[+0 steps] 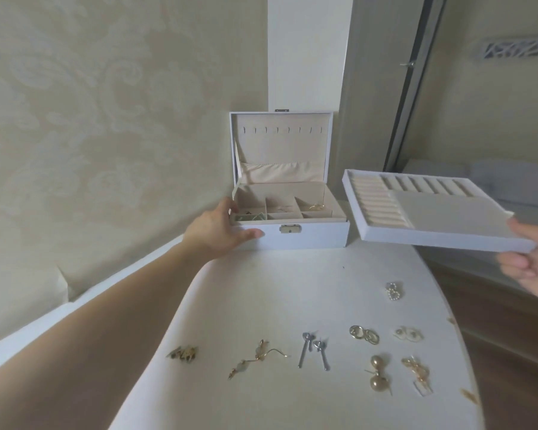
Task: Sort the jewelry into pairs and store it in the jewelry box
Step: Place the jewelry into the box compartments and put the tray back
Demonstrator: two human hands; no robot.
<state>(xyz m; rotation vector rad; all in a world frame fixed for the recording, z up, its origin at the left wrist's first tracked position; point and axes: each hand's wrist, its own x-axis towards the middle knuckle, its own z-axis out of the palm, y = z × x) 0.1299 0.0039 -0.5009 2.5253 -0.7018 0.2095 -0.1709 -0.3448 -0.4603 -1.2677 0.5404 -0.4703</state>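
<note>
Soft, even, rather dim daylight fills the frame, giving a pale beige cast with no glare. Shadows are faint. The wide-angle lens bends straight lines toward the edges. The right hand (531, 262) at the right edge is smeared by motion blur; detail overall is soft.

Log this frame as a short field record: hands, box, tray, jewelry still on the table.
left hand: rests on the box's left front corner, thumb along the front
right hand: grips the tray's near right corner
jewelry box: lid open, some pieces in the lower compartments
insert tray: lifted out, held tilted to the box's right, looks empty
table: about eight earring pairs laid out
</note>
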